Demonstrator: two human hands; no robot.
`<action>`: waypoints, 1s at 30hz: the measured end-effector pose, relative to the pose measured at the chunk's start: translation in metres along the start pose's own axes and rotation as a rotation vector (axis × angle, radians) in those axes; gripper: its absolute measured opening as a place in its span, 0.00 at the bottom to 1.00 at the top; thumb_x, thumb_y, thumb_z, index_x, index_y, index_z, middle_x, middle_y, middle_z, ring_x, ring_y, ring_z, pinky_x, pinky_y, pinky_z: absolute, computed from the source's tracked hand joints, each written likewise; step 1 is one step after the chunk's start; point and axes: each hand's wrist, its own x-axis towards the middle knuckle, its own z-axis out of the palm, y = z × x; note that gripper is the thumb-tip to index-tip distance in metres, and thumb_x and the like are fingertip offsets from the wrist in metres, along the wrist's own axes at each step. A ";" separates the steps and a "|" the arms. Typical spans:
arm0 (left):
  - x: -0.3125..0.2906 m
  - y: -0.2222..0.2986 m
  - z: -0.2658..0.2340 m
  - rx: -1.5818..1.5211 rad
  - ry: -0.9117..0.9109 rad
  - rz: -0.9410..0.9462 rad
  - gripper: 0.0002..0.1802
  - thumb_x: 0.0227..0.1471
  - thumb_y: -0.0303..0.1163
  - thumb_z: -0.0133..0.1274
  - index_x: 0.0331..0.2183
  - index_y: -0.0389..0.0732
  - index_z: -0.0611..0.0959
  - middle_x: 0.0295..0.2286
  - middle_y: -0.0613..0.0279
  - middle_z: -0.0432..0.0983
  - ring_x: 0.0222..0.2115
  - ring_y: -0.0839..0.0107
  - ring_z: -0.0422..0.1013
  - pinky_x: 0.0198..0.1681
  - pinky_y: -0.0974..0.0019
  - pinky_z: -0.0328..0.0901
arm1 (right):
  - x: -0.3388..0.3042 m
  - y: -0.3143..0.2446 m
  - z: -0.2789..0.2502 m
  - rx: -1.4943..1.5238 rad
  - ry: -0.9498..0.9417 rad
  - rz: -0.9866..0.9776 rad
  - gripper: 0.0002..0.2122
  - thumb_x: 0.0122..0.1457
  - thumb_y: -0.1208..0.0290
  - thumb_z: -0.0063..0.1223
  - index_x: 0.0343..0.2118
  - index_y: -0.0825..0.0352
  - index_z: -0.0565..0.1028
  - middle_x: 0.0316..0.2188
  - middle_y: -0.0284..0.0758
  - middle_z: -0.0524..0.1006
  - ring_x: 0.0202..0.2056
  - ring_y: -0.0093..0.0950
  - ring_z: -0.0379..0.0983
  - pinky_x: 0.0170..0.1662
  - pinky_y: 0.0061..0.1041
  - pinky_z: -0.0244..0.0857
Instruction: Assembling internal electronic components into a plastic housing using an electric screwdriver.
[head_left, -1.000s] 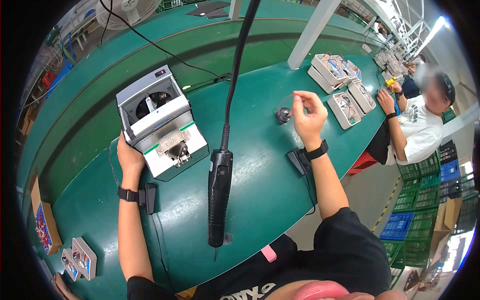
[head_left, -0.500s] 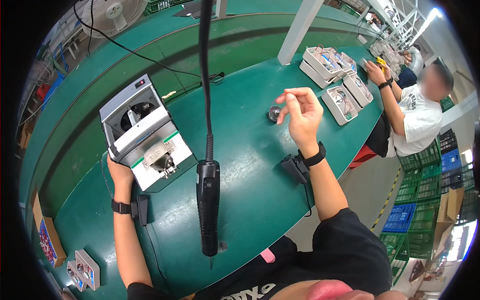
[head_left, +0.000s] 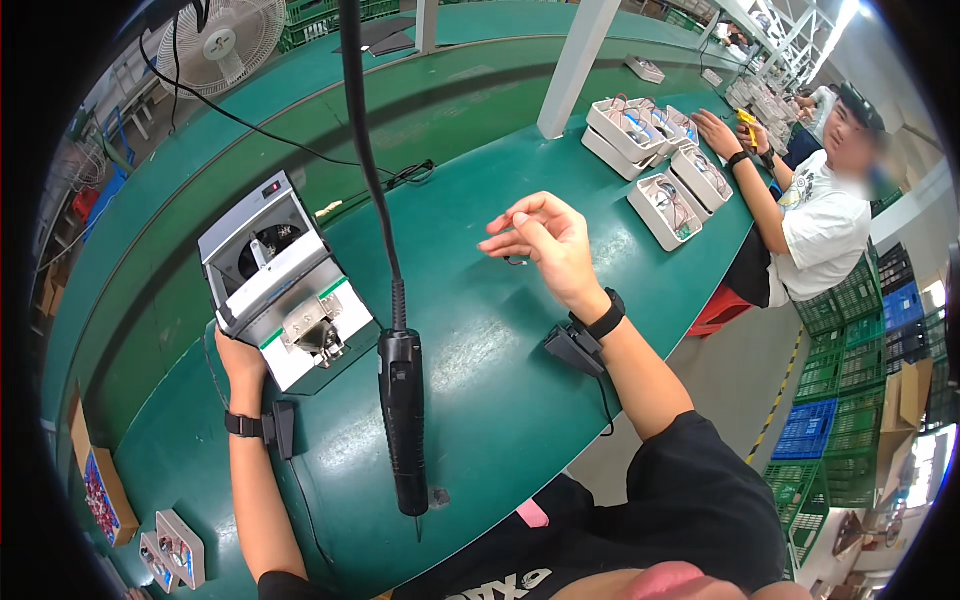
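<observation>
One bare left hand point(head_left: 242, 362) against a boxy, metal-fronted machine point(head_left: 288, 284), fingers hidden, grip unclear; right hand point(head_left: 558, 250) half-curled, hold unclear

White lettering point(head_left: 500, 585) is borne by the black shirt point(head_left: 600, 530), partly cut off at lower edge. Print on the co-worker's white shirt point(head_left: 835, 222): too small to be read.

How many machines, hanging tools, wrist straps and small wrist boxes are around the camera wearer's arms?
Gray-and-white boxy machine: 1
Black cylindrical power screwdriver: 1
Black band-like wrist straps: 2
Black oblong cabled boxes: 2
Total: 6
</observation>
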 end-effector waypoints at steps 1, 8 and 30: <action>-0.001 0.006 -0.001 0.000 0.003 0.002 0.15 0.52 0.21 0.53 0.44 0.31 0.78 0.40 0.53 0.81 0.42 0.66 0.75 0.48 0.63 0.68 | 0.000 0.002 0.000 0.001 -0.002 -0.003 0.04 0.66 0.76 0.46 0.39 0.71 0.71 0.40 0.46 0.79 0.32 0.35 0.82 0.38 0.30 0.78; 0.000 0.004 -0.001 0.105 0.014 -0.015 0.16 0.51 0.20 0.54 0.44 0.30 0.79 0.40 0.49 0.81 0.42 0.59 0.77 0.47 0.61 0.68 | 0.003 0.018 -0.001 -0.100 -0.095 -0.131 0.05 0.64 0.79 0.49 0.39 0.74 0.75 0.40 0.42 0.79 0.42 0.35 0.79 0.47 0.33 0.76; 0.001 0.002 0.000 0.124 0.026 0.024 0.17 0.48 0.22 0.57 0.43 0.31 0.79 0.40 0.48 0.81 0.43 0.56 0.77 0.47 0.60 0.68 | -0.004 0.008 0.007 -0.557 0.033 -0.321 0.04 0.59 0.81 0.54 0.35 0.72 0.79 0.32 0.36 0.80 0.31 0.23 0.78 0.36 0.21 0.72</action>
